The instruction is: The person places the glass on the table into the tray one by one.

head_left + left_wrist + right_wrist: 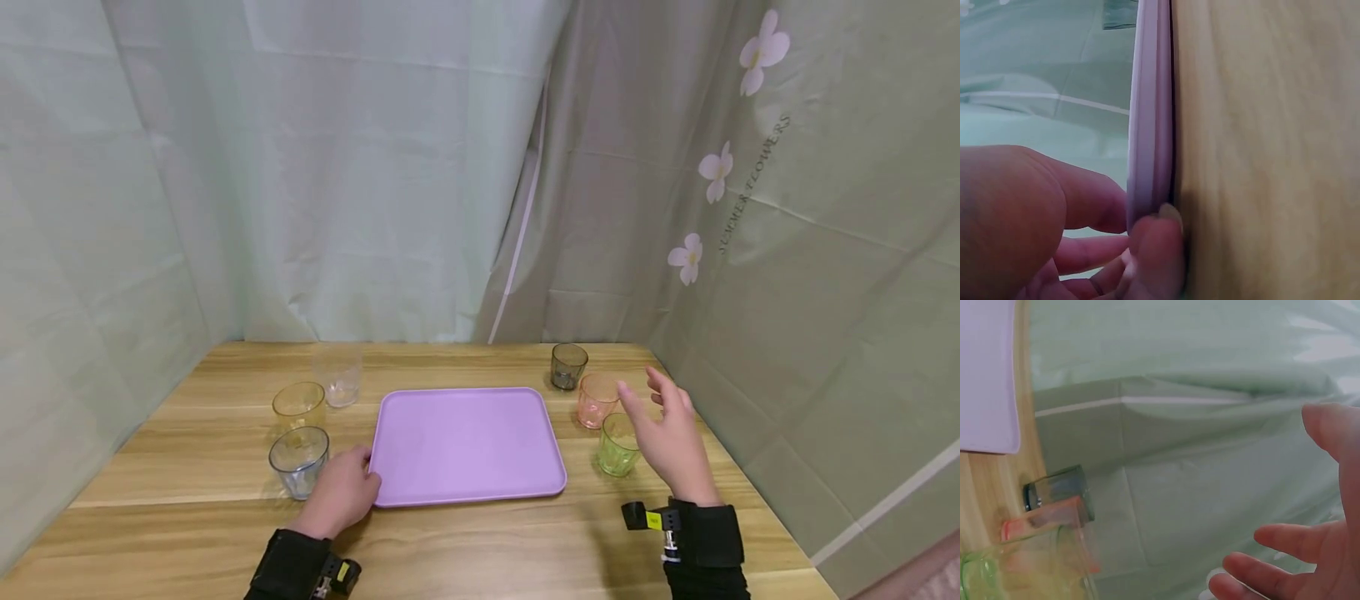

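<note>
A purple rectangular tray (pixel 468 446) lies on the wooden table. My left hand (pixel 343 493) pinches its left edge near the front corner; the left wrist view shows thumb and fingers on either side of the tray's rim (pixel 1150 125). Over on the right, my right hand (pixel 672 437) is raised with fingers apart and holds nothing. Nearest to it stands a green glass (pixel 617 457), with a pink-orange glass (pixel 595 410) behind that and a dark grey glass (pixel 567 368) farther back.
Left of the tray stand a bluish glass (pixel 300 467) beside my left hand, a yellow glass (pixel 299 406) and a clear glass (pixel 341 383). Pale curtains (pixel 405 183) hang along the back and both sides of the table (pixel 480 550).
</note>
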Demonstrator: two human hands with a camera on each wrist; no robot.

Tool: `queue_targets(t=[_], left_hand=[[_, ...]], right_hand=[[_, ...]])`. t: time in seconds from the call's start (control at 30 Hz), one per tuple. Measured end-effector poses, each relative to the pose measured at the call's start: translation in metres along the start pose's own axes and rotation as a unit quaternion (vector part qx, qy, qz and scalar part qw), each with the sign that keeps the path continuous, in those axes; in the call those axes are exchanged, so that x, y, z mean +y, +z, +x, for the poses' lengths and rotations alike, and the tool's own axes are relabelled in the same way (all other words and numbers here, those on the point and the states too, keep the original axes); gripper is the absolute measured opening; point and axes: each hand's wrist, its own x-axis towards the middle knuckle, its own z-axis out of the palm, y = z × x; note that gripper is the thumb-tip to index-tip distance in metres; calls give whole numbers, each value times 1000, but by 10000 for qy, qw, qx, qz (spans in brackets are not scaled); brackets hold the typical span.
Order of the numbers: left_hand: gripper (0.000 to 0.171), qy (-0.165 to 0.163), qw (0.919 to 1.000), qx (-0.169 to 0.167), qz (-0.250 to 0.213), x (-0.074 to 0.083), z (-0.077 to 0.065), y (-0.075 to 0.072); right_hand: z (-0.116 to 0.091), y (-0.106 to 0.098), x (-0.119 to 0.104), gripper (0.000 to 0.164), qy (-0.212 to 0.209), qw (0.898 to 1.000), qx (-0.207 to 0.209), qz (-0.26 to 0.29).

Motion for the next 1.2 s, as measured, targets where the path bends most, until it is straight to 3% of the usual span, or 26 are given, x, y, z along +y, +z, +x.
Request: queue_targets(t=[0.23,0.57,0.9,1.2], left_hand=[[48,-276,9975,-203,-617,-2,-3,1],[48,-200,9965,-200,-792,-1,-4,1],[48,-233,9959,-209,-848,-4,-6,2],[48,-269,9955,-181,-892,-6,-7,2]], right_hand=[[4,-1,16,100,339,9988,-31,357],[9,7,41,112,655,9954,-112,689],[12,20,58,120,724,9943,-114,780],[17,30,74,121,786,9925,-378,858]])
